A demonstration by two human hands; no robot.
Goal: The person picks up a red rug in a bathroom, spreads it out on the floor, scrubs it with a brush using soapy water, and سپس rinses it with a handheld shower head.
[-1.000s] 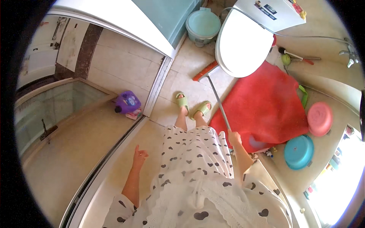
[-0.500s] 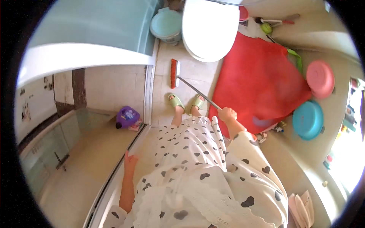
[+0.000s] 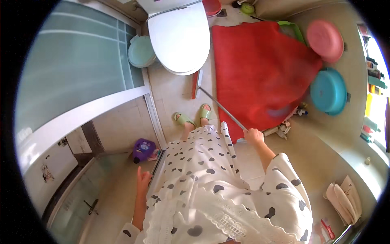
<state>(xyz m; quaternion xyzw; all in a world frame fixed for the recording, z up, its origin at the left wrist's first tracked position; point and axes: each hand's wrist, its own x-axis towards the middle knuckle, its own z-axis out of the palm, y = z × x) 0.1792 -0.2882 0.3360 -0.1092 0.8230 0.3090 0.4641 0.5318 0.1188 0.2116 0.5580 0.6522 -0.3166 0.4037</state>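
Note:
My right hand (image 3: 254, 136) is closed around the upper end of the grey handle (image 3: 227, 113) of a floor brush. Its head, with red bristles (image 3: 194, 86) and a pale back, rests on the tiles just in front of the white toilet (image 3: 178, 40), close to the left edge of a red mat (image 3: 260, 69). The handle slants across the mat's lower left corner. My left hand (image 3: 144, 177) hangs empty with a finger extended, beside the frame of the glass shower door. My feet, in green slippers (image 3: 205, 112), stand behind the brush head.
A lidded pale green bucket (image 3: 141, 52) stands left of the toilet. A purple jug (image 3: 144, 150) sits by the shower frame (image 3: 155, 122). Pink (image 3: 325, 40) and blue (image 3: 328, 91) basins lean against the right wall. Bottles line the window sill at far right.
The view has swung right, so the toilet and door appear farther left. The brush head has moved right, nearer the mat and toilet base. My right hand still grips the handle.

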